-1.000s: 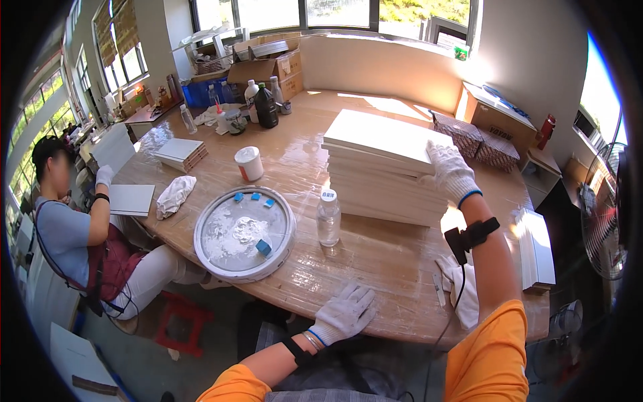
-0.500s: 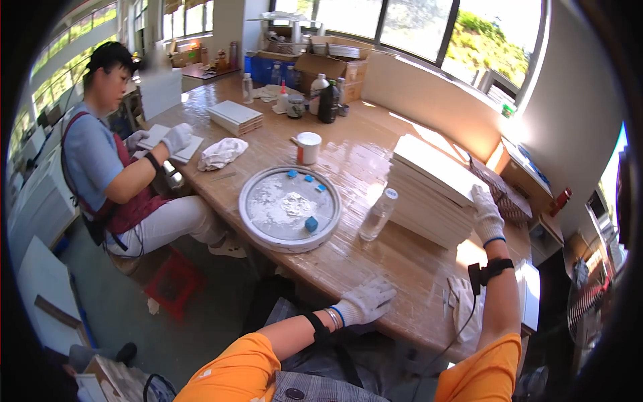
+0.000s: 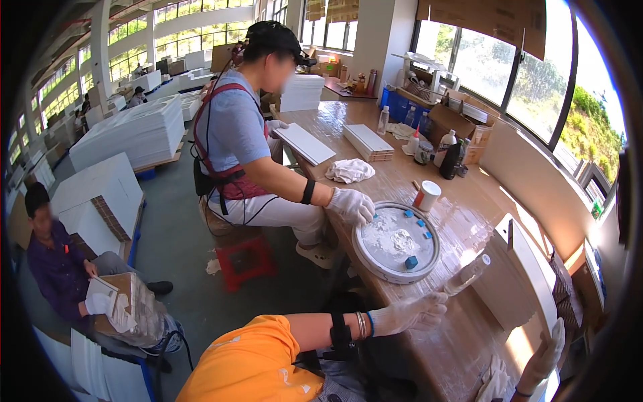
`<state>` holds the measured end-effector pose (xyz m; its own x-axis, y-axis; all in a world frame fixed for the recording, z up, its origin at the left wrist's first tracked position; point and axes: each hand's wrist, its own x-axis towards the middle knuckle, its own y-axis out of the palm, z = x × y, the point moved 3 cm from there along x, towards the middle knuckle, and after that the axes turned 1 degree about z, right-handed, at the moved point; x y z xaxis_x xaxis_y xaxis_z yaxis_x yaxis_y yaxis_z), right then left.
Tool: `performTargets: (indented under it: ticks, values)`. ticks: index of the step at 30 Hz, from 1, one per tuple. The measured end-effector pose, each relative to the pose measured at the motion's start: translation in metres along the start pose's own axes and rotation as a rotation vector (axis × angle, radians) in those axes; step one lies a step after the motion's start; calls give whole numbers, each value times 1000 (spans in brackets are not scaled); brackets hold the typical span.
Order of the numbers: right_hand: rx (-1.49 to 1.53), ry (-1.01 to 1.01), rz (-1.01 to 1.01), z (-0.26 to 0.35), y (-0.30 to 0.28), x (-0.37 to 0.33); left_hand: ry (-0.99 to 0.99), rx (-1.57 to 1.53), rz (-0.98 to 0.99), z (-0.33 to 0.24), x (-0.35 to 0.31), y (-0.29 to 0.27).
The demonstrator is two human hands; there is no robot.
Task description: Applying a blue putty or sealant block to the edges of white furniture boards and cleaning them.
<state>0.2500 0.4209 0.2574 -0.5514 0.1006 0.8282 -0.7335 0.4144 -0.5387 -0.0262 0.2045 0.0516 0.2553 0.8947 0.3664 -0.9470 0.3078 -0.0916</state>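
My left hand [image 3: 412,313], in a white glove, reaches over the front edge of the table with its fingers stretched out and holds nothing. Just beyond its fingertips is a clear bottle [image 3: 469,275] with a white cap. At the lower right my gloved right hand [image 3: 548,352] grips the near end of a white board [image 3: 534,264], which stands tilted up off the stack of white boards [image 3: 499,291]. Part of that hand lies in the dark rim of the picture. A round grey tray [image 3: 385,273] with white paste and several blue pieces sits left of the bottle.
Across the tray, a seated co-worker's gloved hand [image 3: 353,206] touches its rim near a blue piece. A white tub [image 3: 427,195], a crumpled cloth [image 3: 350,171] and white boards [image 3: 367,143] lie farther back. A loose glove [image 3: 494,380] rests near my right hand.
The view has swung left. My right hand has lifted the top board into a tilt, and my left hand has come up off the table edge. The co-worker has reached to the tray.
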Motion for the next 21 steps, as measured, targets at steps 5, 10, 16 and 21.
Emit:
performTargets:
  ticks: [5,10,16,21]
  values:
    - [-69,-58,284,107,-42,-47,699,2136,-1,141,-14,-56]
    - [-94,-177,492,119,-19,-71,880,2024,-223,107,-50,-74]
    - [-215,333,920,51,6,-86,963,2030,-99,79,-77,-84]
    - [86,250,789,27,19,-129,1036,2027,-200,89,-82,-103]
